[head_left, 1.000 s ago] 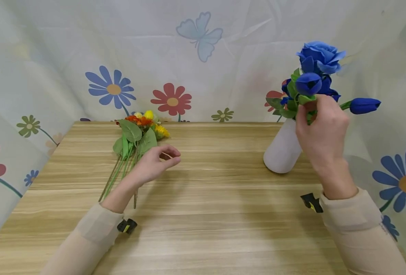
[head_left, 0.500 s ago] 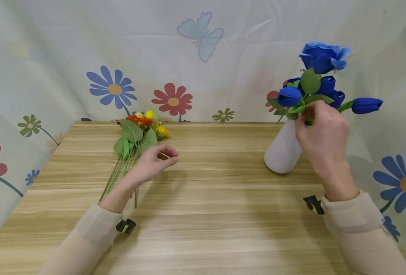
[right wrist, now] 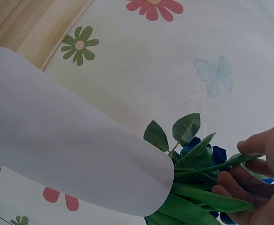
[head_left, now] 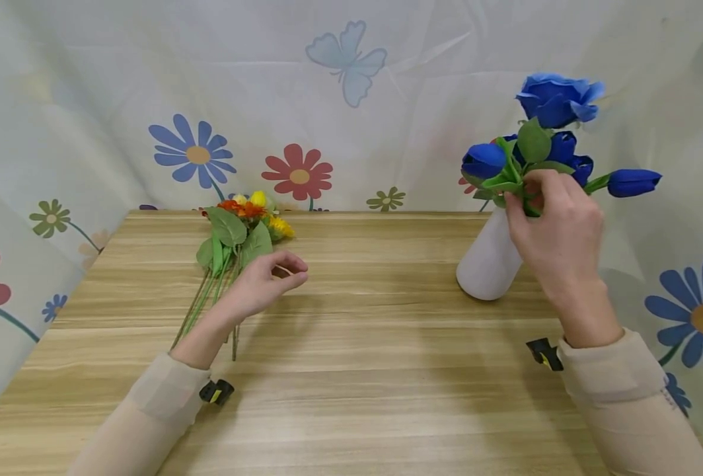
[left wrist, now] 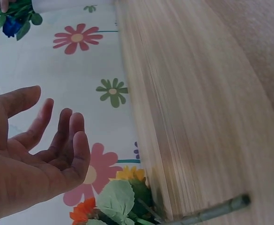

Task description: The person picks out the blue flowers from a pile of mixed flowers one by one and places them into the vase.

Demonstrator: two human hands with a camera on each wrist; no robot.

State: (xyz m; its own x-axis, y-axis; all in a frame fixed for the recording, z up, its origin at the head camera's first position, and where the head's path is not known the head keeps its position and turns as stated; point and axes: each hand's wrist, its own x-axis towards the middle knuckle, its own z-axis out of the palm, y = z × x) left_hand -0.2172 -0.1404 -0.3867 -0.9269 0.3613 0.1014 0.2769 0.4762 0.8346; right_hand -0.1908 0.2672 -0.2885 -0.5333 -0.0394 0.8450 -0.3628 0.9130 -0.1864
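Observation:
A white vase [head_left: 489,258] at the right holds several blue artificial flowers with green leaves. My right hand [head_left: 562,231] is above its mouth and pinches the green stem of a blue tulip [head_left: 483,162], which leans left. In the right wrist view, thumb and fingertips hold that stem [right wrist: 230,162] just past the vase rim. A blue rose [head_left: 556,102] stands tallest, and another tulip [head_left: 633,183] sticks out to the right. My left hand [head_left: 265,281] hovers over the table, fingers loosely curved and holding nothing, beside a bunch of orange and yellow flowers [head_left: 250,210].
The bunch's long stems [head_left: 193,314] lie toward the front of the wooden table [head_left: 375,370]. A white curtain [head_left: 423,139] printed with flowers and a butterfly hangs behind and at both sides. The vase stands near the table's back right.
My right hand has swung the pinched tulip's head to the left and slightly down, uncovering leaves below the rose. The rose has turned. My left hand has barely moved.

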